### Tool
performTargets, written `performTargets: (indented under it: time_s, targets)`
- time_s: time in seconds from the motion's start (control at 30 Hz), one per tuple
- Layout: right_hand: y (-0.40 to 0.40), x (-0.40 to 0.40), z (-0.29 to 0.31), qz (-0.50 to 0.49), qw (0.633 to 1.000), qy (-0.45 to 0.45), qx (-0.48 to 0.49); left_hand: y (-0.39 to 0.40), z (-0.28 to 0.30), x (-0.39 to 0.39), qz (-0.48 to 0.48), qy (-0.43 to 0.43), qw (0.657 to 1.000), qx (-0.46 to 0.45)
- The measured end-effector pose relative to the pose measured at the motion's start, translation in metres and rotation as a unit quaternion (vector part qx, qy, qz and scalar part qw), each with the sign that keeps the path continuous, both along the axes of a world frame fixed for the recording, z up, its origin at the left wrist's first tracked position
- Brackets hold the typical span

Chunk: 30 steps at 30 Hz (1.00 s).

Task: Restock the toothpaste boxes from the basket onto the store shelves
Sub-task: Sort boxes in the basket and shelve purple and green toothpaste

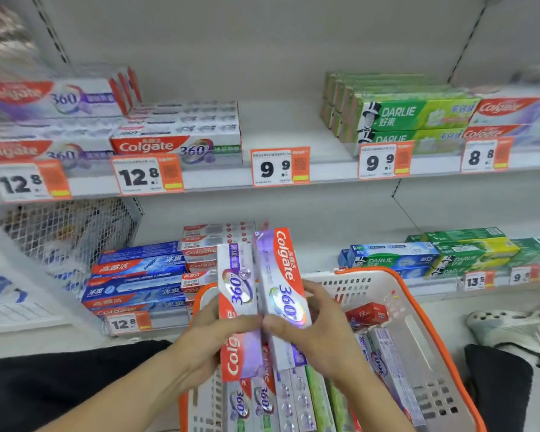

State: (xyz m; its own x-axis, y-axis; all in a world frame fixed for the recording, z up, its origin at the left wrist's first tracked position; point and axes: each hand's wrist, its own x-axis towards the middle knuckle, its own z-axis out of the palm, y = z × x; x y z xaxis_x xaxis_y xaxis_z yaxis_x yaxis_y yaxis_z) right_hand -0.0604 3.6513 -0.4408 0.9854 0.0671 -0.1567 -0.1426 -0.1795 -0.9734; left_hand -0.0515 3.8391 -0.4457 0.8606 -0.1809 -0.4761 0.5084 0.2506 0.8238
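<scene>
Head view: two long purple-and-red cardboard Colgate 360° toothpaste boxes point(262, 294) held upright side by side above the white perforated plastic basket with orange rim point(418, 307). Left hand point(209, 335) gripping the left box at mid-length, right hand point(318, 332) clasping the right one, thumbs meeting in front. More boxes lying in the basket. White metal shelf edge point(219, 179) carrying orange-and-white price tags reading 12.8 point(147, 174) and 9.9.
</scene>
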Motion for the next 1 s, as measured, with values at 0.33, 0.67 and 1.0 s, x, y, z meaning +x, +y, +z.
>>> performTargets:
  time_s: [0.33, 0.67, 1.0]
  targets:
    - [0.02, 0.02, 0.051, 0.152, 0.988, -0.001, 0.032, 0.027, 0.023, 0.005, 0.117, -0.027, 0.991, -0.051]
    - [0.103, 0.109, 0.191, 0.101, 0.904, -0.404, -0.094, 0.109, 0.068, 0.033, 0.217, -0.097, 0.968, 0.083]
    - [0.253, 0.241, 0.204, 0.161, 0.831, -0.483, -0.225, 0.161, 0.077, 0.03, 0.176, -0.196, 0.953, 0.153]
